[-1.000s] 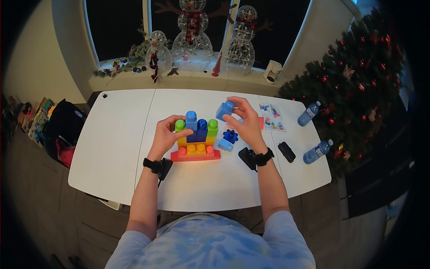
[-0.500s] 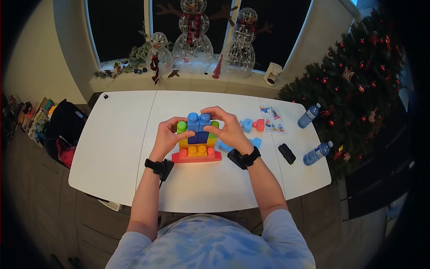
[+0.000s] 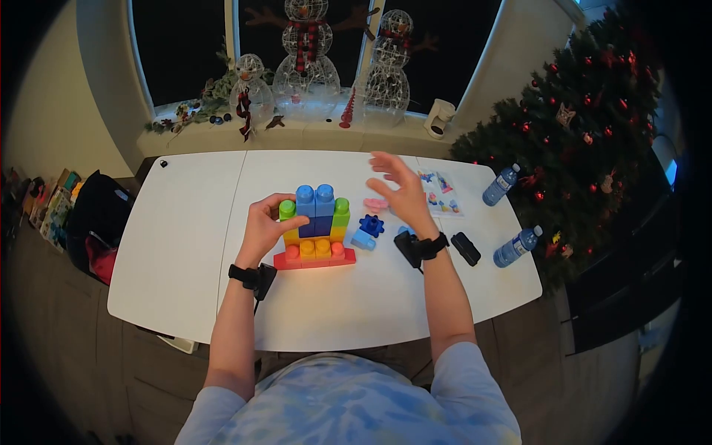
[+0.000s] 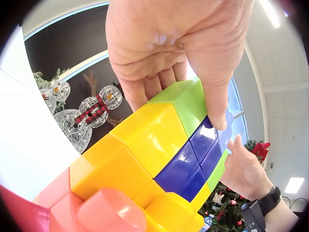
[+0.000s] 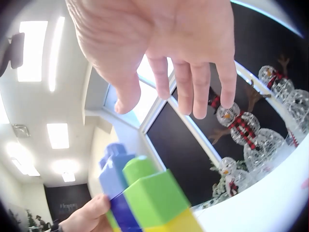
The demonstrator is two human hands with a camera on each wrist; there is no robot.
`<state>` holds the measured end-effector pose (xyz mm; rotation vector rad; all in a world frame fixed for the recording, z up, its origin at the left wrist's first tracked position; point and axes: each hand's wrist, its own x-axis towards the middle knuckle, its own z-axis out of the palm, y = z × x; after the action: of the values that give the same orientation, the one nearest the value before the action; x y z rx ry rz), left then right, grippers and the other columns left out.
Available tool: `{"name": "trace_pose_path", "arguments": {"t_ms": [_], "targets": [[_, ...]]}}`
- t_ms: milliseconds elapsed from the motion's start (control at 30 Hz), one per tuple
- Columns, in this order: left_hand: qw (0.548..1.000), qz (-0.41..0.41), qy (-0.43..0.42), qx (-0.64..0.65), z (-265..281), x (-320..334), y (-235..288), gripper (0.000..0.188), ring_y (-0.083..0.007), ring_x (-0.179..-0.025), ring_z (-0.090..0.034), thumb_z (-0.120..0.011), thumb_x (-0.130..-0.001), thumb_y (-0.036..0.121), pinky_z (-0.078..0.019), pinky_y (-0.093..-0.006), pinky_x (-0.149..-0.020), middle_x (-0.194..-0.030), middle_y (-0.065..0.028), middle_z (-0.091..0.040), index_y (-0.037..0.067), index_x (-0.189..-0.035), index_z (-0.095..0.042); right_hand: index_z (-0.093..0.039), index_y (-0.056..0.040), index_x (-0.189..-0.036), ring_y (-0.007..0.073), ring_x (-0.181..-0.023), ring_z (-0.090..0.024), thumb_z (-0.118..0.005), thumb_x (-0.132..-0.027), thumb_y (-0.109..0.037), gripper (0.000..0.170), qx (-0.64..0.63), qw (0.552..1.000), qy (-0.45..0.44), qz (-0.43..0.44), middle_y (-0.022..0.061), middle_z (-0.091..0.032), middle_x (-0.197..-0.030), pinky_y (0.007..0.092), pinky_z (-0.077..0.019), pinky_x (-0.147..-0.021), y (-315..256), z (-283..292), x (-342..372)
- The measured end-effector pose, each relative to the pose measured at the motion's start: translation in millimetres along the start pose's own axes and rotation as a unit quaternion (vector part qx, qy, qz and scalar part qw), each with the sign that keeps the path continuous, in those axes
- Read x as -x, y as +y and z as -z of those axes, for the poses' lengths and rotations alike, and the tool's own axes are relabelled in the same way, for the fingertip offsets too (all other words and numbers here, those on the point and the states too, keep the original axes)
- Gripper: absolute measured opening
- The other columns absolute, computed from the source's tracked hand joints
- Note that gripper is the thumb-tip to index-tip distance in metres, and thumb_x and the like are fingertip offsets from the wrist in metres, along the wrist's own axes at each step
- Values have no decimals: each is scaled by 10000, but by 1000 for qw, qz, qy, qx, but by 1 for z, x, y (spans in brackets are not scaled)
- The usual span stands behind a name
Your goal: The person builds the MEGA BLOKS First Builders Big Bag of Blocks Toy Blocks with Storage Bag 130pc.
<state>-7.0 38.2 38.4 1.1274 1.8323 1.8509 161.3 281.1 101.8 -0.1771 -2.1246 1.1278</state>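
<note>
A wall of toy building blocks stands on the table, with a red base point(image 3: 314, 262), yellow blocks, dark blue blocks point(image 3: 317, 227) and green blocks point(image 3: 341, 211) at both sides. Two light blue blocks point(image 3: 324, 200) sit side by side on top in the middle. My left hand point(image 3: 259, 228) grips the wall's upper left side, its thumb across the front and its fingers behind the green block point(image 4: 186, 99). Fingers spread, my right hand point(image 3: 406, 196) hovers right of the wall, holding nothing; the palm point(image 5: 178, 29) shows bare in the right wrist view.
Right of the wall lie a dark blue gear-shaped piece point(image 3: 371, 225), a light blue block point(image 3: 363, 239) and a pink piece point(image 3: 376, 205). Farther right are a picture sheet point(image 3: 443, 194), a black case point(image 3: 466, 249) and two water bottles point(image 3: 501, 185). Snowman figures point(image 3: 305, 67) line the windowsill.
My right hand brought a light blue block onto the wall's top beside the other one, let go of it and moved off to the right. My left hand has kept its grip.
</note>
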Motion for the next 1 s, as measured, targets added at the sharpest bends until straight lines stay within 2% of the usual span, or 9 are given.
{"name": "trace_pose_path", "arguments": {"t_ms": [67,100,167,300,400,533,667,900,1000], "targets": [[1000,5,7,-10,0,0,3,409,-77,-842,-642,-897,-769,78,-541,-236,-778,-952,-18,-711,-5,-1125,-714,-622,-101,-1335,268,-1105,-674,-854,-766,-194,622,134,989,11,-61,100,-699,-1246,378,-514,-938,29,32,2],[1000,5,6,-10,-1,0,2,409,-77,-842,-642,-897,-769,78,-541,-236,-778,-952,-18,-711,-5,-1125,-714,-622,-101,-1335,268,-1105,-674,-854,-766,-194,622,135,989,11,-62,100,-699,-1246,378,-514,-938,45,45,8],[1000,-15,8,23,-3,0,1,406,-81,-841,-642,-896,-771,77,-537,-236,-782,-943,-16,-708,-4,-1124,-713,-627,-105,-1326,292,-1111,-658,-874,-693,-211,687,306,931,-119,-162,121,-687,-1232,414,-507,-968,80,64,29],[1000,-2,3,15,-1,-1,-2,413,-89,-878,-653,-889,-778,69,-546,-249,-818,-955,-18,-704,-5,-1140,-706,-634,-104,-1310,320,-1133,-628,-869,-644,-190,711,362,910,-174,-102,151,-663,-1226,431,-500,-998,129,72,80],[999,1,-5,36,-2,-1,2,491,-114,-950,-666,-896,-767,83,-548,-270,-874,-1041,-52,-713,1,-1203,-685,-640,-98,-1281,335,-1147,-611,-838,-636,-159,677,371,879,-240,-179,164,-637,-1160,421,-506,-1010,139,69,89],[999,-36,2,-14,-6,-3,14,604,-150,-1033,-664,-897,-754,78,-546,-298,-925,-1125,-80,-706,4,-1291,-630,-640,-84,-1241,341,-1114,-618,-835,-653,-165,625,361,906,-152,-160,163,-626,-1106,416,-514,-972,111,58,76],[998,-56,-2,-25,-13,-9,27,629,-149,-1042,-670,-899,-736,73,-548,-300,-909,-1131,-76,-712,27,-1303,-631,-529,-27,-1163,367,-1045,-638,-849,-730,-271,592,228,969,-13,-98,210,-631,-1125,406,-520,-850,8,24,28],[999,-24,-22,-12,-17,-13,37,626,-118,-950,-681,-906,-716,46,-557,-274,-855,-1054,-68,-733,-5,-1276,-632,-471,-17,-1202,422,-915,-668,-832,-810,-431,674,82,996,11,-13,248,-643,-1078,468,-525,-810,-68,-47,-16],[998,-32,-7,-45,-17,-14,31,606,-116,-934,-679,-906,-716,44,-557,-271,-848,-1061,-72,-730,-22,-1253,-633,-453,-1,-1210,450,-958,-654,-711,-943,-351,510,106,992,-18,59,257,-643,-1072,475,-524,-824,-59,-69,-23]]}}
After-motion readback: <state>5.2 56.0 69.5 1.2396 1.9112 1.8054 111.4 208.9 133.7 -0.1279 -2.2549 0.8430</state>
